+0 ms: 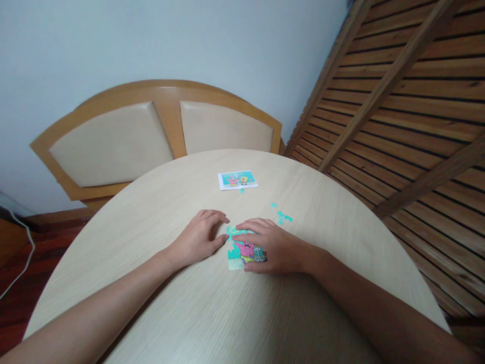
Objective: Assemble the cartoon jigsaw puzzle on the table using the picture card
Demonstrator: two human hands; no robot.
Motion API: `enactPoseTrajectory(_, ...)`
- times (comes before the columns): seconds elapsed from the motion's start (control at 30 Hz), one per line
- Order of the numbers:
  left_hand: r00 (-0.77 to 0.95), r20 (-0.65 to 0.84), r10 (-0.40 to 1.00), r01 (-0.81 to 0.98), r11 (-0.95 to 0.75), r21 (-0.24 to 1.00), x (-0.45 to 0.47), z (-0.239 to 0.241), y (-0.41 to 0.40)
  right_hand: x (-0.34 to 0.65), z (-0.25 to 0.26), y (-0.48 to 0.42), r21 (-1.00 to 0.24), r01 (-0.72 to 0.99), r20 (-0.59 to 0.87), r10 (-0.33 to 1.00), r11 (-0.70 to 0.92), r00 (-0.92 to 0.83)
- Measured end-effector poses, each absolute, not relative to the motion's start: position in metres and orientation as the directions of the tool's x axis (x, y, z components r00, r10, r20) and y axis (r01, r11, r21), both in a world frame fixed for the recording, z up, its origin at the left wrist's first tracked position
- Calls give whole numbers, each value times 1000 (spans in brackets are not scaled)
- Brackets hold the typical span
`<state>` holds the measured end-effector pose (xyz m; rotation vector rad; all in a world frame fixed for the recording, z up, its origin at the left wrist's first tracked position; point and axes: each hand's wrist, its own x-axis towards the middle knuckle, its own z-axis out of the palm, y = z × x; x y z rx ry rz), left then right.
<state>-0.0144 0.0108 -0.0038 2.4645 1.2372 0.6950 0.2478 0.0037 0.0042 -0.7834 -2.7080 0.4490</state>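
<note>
A partly joined jigsaw puzzle lies on the table, turquoise with a pink cartoon figure and a pale lower strip. My right hand rests over its right side with fingers spread, hiding much of that part. At the puzzle's upper left edge is my left hand, its thumb and forefinger apart and the thumb tip at the edge; whether it touches a piece I cannot tell. Loose turquoise puzzle pieces are scattered beyond my right hand. The picture card farther back shows a pink figure and a yellow one.
The round pale wooden table fills the foreground. A single turquoise piece lies just in front of the card. Behind the table stands a wooden headboard with cream panels, against a wall. A slatted wooden panel rises on the right.
</note>
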Motion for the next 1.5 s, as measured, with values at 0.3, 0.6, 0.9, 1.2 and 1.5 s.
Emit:
enactPoseTrajectory(0.3, 528, 263, 808, 665, -585, 464, -15, 0, 10, 251, 13, 8, -402, 489, 193, 594, 774, -781)
enactPoseTrajectory(0.6, 579, 276, 767, 636, -637, 435, -16, -3, 12, 318, 19, 52, -300, 895, 216, 937, 330, -274)
enactPoseTrajectory(0.9, 590, 282, 757, 627, -649, 431, -17, -7, 14, 339, 20, 55, -491, 852, -29, 974, 182, -225)
enactPoseTrajectory(1.2, 590, 295, 751, 626, -657, 421, -17, -10, 16, 341, 22, 55, -481, 856, -64, 966, 189, -249)
enactPoseTrajectory(1.5, 585, 303, 753, 627, -656, 420, -17, -11, 15, 331, 22, 52, -389, 900, -96, 963, 195, -250)
